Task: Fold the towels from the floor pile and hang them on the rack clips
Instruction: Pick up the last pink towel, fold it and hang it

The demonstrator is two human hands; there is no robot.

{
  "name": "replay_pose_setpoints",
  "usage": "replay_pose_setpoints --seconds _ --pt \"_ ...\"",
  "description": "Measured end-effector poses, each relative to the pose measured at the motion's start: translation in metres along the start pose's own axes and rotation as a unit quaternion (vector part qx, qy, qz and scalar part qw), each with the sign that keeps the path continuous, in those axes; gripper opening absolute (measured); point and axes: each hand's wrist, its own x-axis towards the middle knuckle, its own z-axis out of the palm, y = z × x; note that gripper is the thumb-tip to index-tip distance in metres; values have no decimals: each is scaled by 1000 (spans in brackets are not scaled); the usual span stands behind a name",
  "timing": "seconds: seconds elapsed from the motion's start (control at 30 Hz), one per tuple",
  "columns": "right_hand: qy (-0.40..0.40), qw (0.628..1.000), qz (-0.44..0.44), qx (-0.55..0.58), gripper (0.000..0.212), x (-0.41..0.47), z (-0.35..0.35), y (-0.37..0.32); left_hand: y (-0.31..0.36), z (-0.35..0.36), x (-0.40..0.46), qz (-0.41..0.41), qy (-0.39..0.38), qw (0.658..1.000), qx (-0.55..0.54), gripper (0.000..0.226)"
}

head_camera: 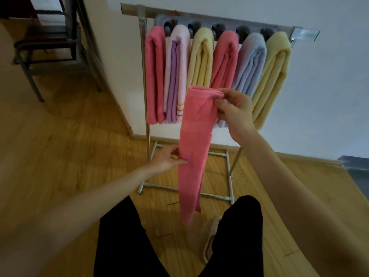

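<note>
Room: wooden plank floor, white wall behind, a dark metal chair frame off to your left.
Rack: a metal rack stands straight ahead against the wall, with a grey clip bar across its top.
Already hung: six folded towels in a row, from your left a pink towel, a lilac one, a yellow one, a second pink, a pale blue and a second yellow.
Towel in hand: a pink folded towel hangs as a long narrow strip in front of the rack, long axis vertical, lower end down by your legs.
Right hand: your right hand is clamped on the top fold, thumb and fingers pinched at its right corner.
Left hand: your left hand sits lower, closed on the strip's left edge about halfway down.
Key relation: the clip bar lies up and beyond the towel, so your right hand (the higher one) is nearer the clips.
Free clip: every clip seems taken, though they are dark and blurred, so you cannot be sure.
Floor pile: not in sight.
Writing: no brand, label or text can be read.
</note>
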Motion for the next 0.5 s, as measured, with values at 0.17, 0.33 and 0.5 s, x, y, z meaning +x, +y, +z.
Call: replay_pose_setpoints --seconds 0.17,0.33,0.5 --pt "102 983 36 147 17 5 -8 -12 -19 38 -1 -99 -56 990 -77 47" --pt "260 949 92 155 14 6 -34 12 -35 36 4 -85 -51 995 -32 31" --pt "319 919 216 81 31 -19 -62 84 -19 4 13 -23 -10 999 -33 36"
